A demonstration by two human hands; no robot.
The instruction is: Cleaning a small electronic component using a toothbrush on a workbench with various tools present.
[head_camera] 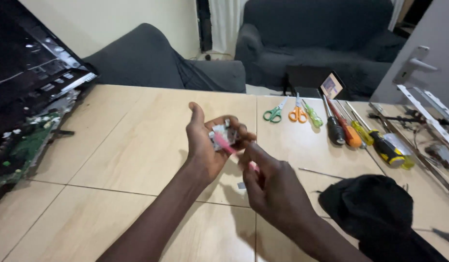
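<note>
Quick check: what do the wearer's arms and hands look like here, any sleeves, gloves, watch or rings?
Both forearms are bare right to the bottom edge of the frame, with no sleeves in view. The left hand and right hand wear no gloves. No watch, bracelet or strap shows on either wrist, and no rings are visible on the fingers, though parts of them are hidden.

Green scissors (274,113), orange scissors (298,114), pink-handled tool (228,146), black cloth (375,206), pale wooden table (132,140).

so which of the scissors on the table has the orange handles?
The middle pair of scissors. The pair to its left has dark green handles, and the one to its right is light green, next to the screwdrivers.
</note>
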